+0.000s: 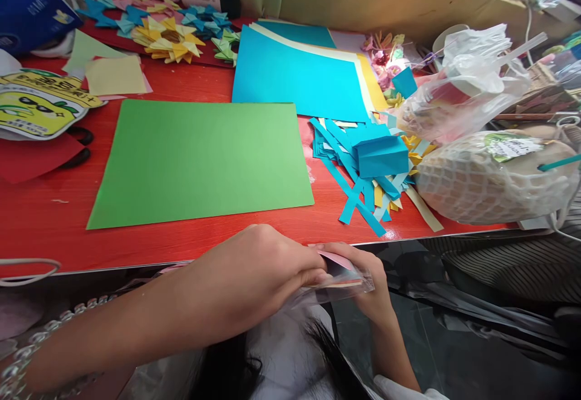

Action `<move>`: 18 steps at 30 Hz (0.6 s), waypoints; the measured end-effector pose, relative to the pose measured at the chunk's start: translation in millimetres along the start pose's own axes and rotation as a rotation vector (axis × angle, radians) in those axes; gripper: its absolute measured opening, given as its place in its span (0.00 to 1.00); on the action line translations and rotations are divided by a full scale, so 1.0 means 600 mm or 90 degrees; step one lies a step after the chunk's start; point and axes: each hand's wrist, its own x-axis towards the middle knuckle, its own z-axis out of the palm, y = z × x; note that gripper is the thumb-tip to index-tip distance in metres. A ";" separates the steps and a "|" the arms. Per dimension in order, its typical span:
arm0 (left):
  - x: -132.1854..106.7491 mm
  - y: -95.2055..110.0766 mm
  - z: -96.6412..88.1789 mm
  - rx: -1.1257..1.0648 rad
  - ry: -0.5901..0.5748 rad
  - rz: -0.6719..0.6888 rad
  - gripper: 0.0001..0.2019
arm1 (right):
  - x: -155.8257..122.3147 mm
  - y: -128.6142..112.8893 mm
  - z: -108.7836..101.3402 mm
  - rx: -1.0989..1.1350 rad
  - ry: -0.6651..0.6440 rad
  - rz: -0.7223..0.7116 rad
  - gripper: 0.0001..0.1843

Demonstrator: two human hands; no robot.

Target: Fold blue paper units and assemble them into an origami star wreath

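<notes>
Just in front of the table edge, a clear plastic packet (338,291) with pink and pale paper sheets inside is between my hands. My left hand (272,261) reaches across from the left, its fingers closed at the packet's mouth; whether they grip the film or the paper is hard to see. From the right, my right hand (370,276) is wrapped round the packet's other side, with some fingers hidden behind it. On the table beyond lies a flat green paper sheet (209,164).
Blue sheets (299,73) lie behind the green one. Cut blue strips (354,176) are heaped to the right, beside a netted round fruit (490,182) with a straw and a plastic bag (458,97). Folded paper flowers (167,40) and yellow squares (113,75) sit at the back left.
</notes>
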 end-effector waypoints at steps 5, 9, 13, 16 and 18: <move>0.000 0.000 0.001 0.003 0.004 0.005 0.13 | -0.002 0.002 0.000 0.015 -0.003 0.005 0.16; -0.001 0.001 0.001 0.012 0.000 0.007 0.13 | -0.002 0.001 0.000 0.008 0.000 0.014 0.13; -0.003 0.000 0.003 0.039 0.001 0.019 0.12 | -0.001 0.000 0.000 0.010 -0.007 0.005 0.13; -0.006 -0.003 0.008 0.101 0.017 0.057 0.11 | -0.001 0.001 0.000 0.014 -0.009 0.001 0.14; -0.006 -0.005 0.011 0.141 0.031 0.081 0.10 | 0.000 0.001 0.000 0.012 -0.013 -0.010 0.15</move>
